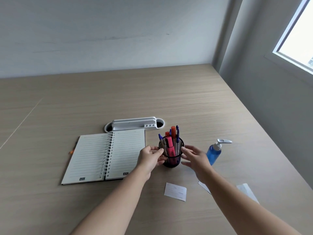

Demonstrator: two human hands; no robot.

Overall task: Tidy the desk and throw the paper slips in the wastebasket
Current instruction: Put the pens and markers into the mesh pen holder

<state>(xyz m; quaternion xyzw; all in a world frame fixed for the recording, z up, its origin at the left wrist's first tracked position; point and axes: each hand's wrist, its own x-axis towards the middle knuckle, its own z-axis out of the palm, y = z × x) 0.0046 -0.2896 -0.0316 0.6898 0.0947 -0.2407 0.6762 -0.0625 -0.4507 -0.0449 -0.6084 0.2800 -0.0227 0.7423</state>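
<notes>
the left hand [149,157] pinches the black pen cup [171,158] rim. the right hand [194,157] is spread beside it. paper slips [175,191] lie on the tabletop [152,92].

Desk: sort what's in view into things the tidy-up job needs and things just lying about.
Job:
slips
pen cup
notebook
left hand
right hand

Lying about:
blue bottle
white tray
</notes>
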